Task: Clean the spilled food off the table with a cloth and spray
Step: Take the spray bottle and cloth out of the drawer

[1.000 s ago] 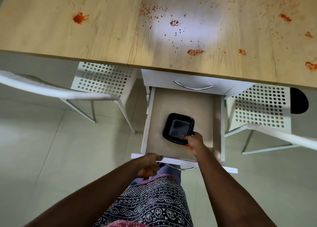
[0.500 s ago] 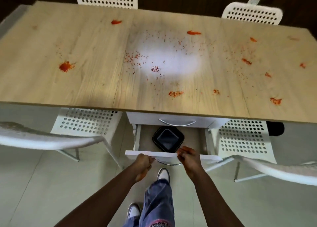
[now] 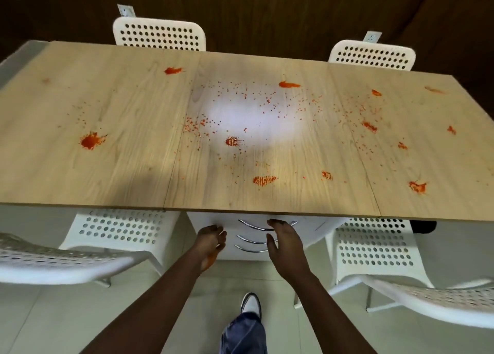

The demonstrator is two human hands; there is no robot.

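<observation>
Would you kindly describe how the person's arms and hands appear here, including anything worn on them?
Both arms are bare up to the frame's bottom edge: no sleeves, watch, bracelets, rings or gloves show. The left hand carries an orange smear near its heel, like the spilled food on the table. The right hand shows no smear. Below are a blue denim trouser leg and a white shoe.

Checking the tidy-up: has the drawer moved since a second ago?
Yes. The drawer has slid in under the table edge; it is now closed.
</observation>
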